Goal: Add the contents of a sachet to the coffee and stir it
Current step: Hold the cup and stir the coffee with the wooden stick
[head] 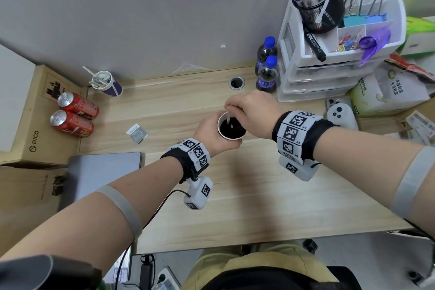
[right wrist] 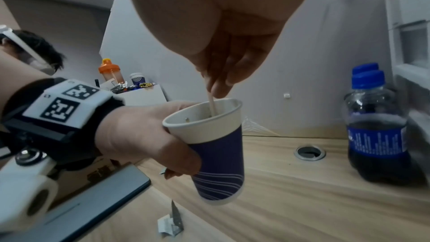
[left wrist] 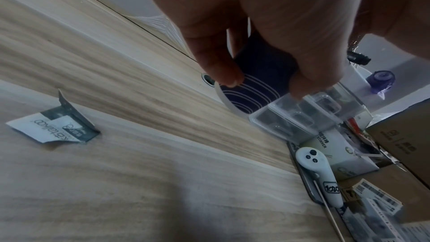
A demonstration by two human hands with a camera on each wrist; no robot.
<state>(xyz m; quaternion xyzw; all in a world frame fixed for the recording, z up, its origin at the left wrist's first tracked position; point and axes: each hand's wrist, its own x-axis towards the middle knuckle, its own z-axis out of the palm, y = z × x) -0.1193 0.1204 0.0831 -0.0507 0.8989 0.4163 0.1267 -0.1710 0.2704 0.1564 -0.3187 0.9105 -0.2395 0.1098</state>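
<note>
A blue-and-white paper cup (head: 231,128) (right wrist: 216,155) (left wrist: 251,87) of dark coffee is lifted off the desk and tilted. My left hand (head: 213,135) (right wrist: 144,135) grips it around its side. My right hand (head: 249,111) (right wrist: 221,65) is above the rim and pinches a thin wooden stirrer (head: 228,118) (right wrist: 212,105) whose lower end dips into the coffee. A torn-open sachet (head: 137,133) (left wrist: 56,126) (right wrist: 171,224) lies on the desk to the left of the cup.
Two dark soda bottles (head: 267,73) (right wrist: 377,130) and a white drawer organizer (head: 329,54) stand behind the cup. A white controller (head: 341,114) (left wrist: 318,172) lies to the right. Two red cans (head: 75,113), a second cup with sticks (head: 106,84) and a grey laptop (head: 103,172) are on the left.
</note>
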